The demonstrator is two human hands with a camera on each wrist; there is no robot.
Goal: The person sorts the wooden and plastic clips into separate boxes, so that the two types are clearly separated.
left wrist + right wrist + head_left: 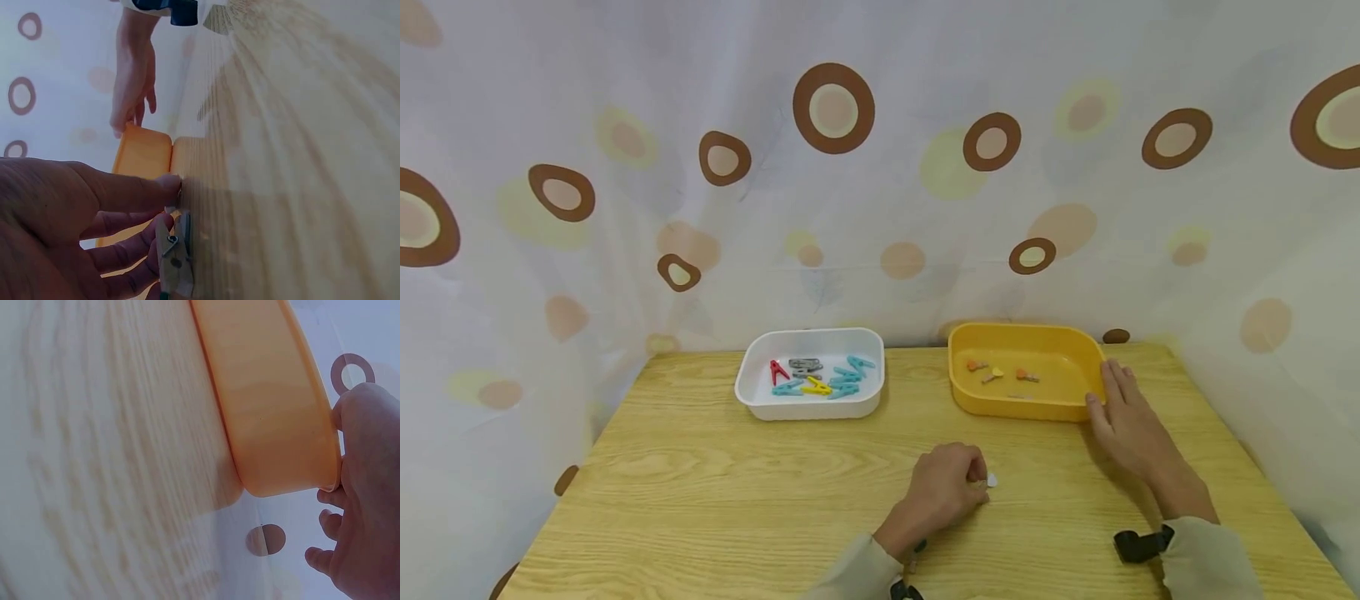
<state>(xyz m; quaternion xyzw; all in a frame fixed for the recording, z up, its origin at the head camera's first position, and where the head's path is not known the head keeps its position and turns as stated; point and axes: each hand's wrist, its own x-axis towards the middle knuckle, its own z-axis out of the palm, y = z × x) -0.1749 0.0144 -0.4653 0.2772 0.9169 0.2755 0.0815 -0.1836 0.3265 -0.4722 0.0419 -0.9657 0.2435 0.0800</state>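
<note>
My left hand (946, 492) is low over the table, thumb and fingertips pinching a small wooden mini clothespin with a white end (992, 481); the fingers hide much of it. Near that wrist lies another mini clothespin (176, 256), wooden with a metal spring and a green end, seen close in the left wrist view. With fingers extended, my right hand (1135, 429) rests on the right rim of the yellow tray (1022, 411). Inside this tray lie several mini clothespins, among them one with an orange end (1027, 376) and one with a yellow end (996, 372).
Left of the yellow tray stands a white tray (812, 412). It holds several teal clips (844, 377), a yellow clip (816, 386), a red clip (777, 372) and grey metal clips (806, 364). A patterned curtain (880, 200) hangs behind the wooden table (715, 500).
</note>
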